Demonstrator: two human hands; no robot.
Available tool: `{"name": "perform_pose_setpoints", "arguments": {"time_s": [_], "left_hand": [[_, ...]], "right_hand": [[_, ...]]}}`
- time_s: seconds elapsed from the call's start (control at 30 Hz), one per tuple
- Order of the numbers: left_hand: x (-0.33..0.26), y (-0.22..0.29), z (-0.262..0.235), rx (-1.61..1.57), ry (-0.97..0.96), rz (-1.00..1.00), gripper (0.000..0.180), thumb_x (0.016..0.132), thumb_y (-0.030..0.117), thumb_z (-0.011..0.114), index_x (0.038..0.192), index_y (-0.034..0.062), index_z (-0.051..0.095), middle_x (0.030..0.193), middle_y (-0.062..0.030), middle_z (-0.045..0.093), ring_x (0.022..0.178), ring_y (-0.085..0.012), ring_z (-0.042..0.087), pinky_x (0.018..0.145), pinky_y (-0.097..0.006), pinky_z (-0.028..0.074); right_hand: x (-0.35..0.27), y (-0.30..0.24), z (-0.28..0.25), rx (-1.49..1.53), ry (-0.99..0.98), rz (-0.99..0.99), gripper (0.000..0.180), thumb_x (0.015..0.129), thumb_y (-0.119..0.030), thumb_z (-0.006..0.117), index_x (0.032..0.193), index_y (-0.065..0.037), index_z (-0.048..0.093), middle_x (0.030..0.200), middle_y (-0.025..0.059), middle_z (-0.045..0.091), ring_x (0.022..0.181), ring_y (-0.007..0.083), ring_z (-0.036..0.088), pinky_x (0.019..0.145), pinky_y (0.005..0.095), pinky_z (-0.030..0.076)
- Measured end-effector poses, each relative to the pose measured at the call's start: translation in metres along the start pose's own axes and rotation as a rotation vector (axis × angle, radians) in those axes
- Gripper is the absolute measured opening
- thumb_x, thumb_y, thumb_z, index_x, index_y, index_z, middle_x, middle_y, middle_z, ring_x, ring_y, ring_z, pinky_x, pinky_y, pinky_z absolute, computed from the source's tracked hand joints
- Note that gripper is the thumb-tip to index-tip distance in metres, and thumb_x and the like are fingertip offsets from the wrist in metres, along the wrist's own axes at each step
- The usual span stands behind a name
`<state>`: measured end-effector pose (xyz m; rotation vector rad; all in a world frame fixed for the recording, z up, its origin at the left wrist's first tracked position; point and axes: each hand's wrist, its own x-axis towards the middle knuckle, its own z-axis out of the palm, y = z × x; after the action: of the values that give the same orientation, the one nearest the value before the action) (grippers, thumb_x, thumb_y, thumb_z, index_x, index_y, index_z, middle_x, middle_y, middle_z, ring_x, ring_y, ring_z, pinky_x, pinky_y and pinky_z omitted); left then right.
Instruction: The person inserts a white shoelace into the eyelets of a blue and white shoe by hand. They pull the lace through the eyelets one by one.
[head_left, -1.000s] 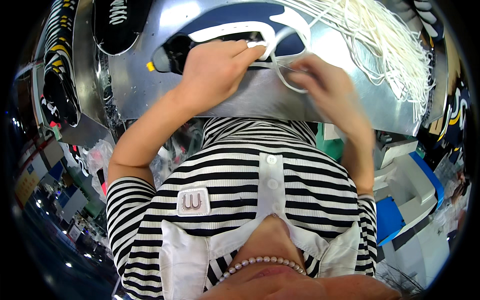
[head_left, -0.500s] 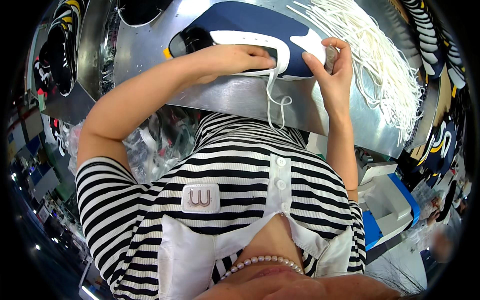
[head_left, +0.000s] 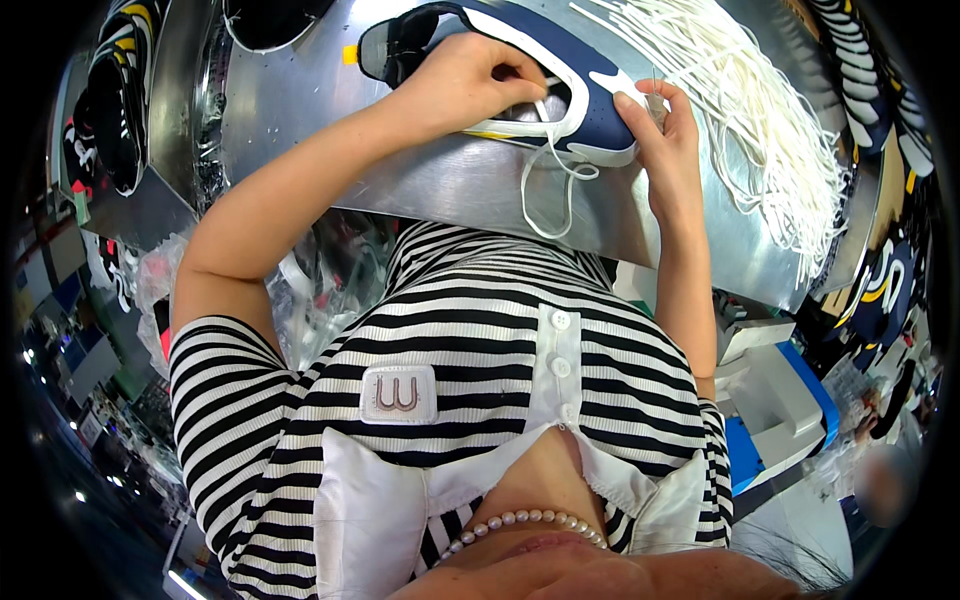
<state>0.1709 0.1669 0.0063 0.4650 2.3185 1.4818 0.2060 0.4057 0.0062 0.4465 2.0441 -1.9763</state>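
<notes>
A navy and white shoe upper (head_left: 597, 105) with a black lining lies tilted on the metal table, its opening facing me. My left hand (head_left: 470, 85) reaches over the opening, thumb and finger pinched on a white shoelace (head_left: 545, 110) at the white eyelet edge. The lace's loose end hangs in a loop past the near side of the upper. At the toe, my right hand (head_left: 665, 130) grips the upper, thumb in front and fingers behind. Something small and greyish-brown sits at its fingers; I cannot make out what it is.
White laces (head_left: 740, 110) lie in a large heap on the metal table (head_left: 420, 180), right of the upper. Another dark upper (head_left: 270, 20) lies at the far left. Stacked shoe parts (head_left: 120, 110) stand at the left, more (head_left: 880, 290) at the right. A white and blue machine (head_left: 770, 410) is at lower right.
The upper has tipped and turned, so its opening now shows more. My left hand has risen away from me, and the hanging lace loop has swung left. My right hand stays at the toe.
</notes>
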Motion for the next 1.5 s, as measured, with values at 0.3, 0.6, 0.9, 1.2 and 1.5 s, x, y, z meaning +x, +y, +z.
{"name": "perform_pose_setpoints", "arguments": {"time_s": [0.3,0.6,0.9,1.2,1.5], "left_hand": [[-0.054,-0.020,-0.154,0.834,0.738,0.164,0.017,0.096,0.014,0.064,0.109,0.0036,0.069,0.101,-0.0064,0.069,0.089,-0.0113,0.062,0.081,-0.025,0.050],[-0.046,0.053,-0.071,0.319,0.445,0.308,0.017,0.098,0.013,0.059,0.104,-0.0002,0.067,0.105,-0.0085,0.067,0.073,-0.0121,0.060,0.067,-0.023,0.049],[-0.014,0.020,-0.142,-1.604,0.204,-0.042,0.020,0.095,-0.009,0.046,0.114,-0.0147,0.046,0.101,-0.0154,0.053,0.081,-0.0172,0.049,0.069,-0.026,0.043],[-0.076,-0.060,-0.290,-1.669,0.846,0.159,0.012,0.095,-0.012,0.039,0.104,-0.0107,0.047,0.090,-0.0150,0.049,0.078,-0.0227,0.050,0.066,-0.030,0.045],[0.009,0.118,0.017,0.125,-0.036,0.472,0.006,0.089,0.000,0.065,0.093,-0.0039,0.069,0.116,-0.0108,0.062,0.082,-0.0138,0.064,0.068,-0.023,0.049]], "right_hand": [[-0.008,0.012,-0.052,0.127,0.074,-0.113,0.035,0.088,-0.020,0.074,0.116,-0.008,0.057,0.085,0.0007,0.065,0.071,0.0042,0.058,0.057,0.0178,0.042],[-0.011,0.014,-0.068,-0.002,0.067,-0.122,0.030,0.090,-0.021,0.071,0.113,-0.010,0.056,0.086,0.0007,0.062,0.070,0.0057,0.054,0.058,0.0203,0.039],[-0.010,0.024,-0.073,0.181,0.026,-0.128,0.025,0.094,-0.017,0.066,0.114,-0.007,0.055,0.094,0.0037,0.064,0.079,0.0064,0.060,0.065,0.0199,0.046],[-0.009,0.043,-0.088,0.121,0.082,-0.215,0.030,0.092,-0.021,0.069,0.113,-0.005,0.055,0.094,0.0056,0.067,0.078,0.0131,0.061,0.068,0.0259,0.049],[-0.007,0.013,-0.083,-0.940,0.517,-0.615,0.040,0.088,-0.042,0.070,0.106,-0.006,0.070,0.082,0.0079,0.069,0.070,0.0188,0.067,0.065,0.0293,0.051]]}}
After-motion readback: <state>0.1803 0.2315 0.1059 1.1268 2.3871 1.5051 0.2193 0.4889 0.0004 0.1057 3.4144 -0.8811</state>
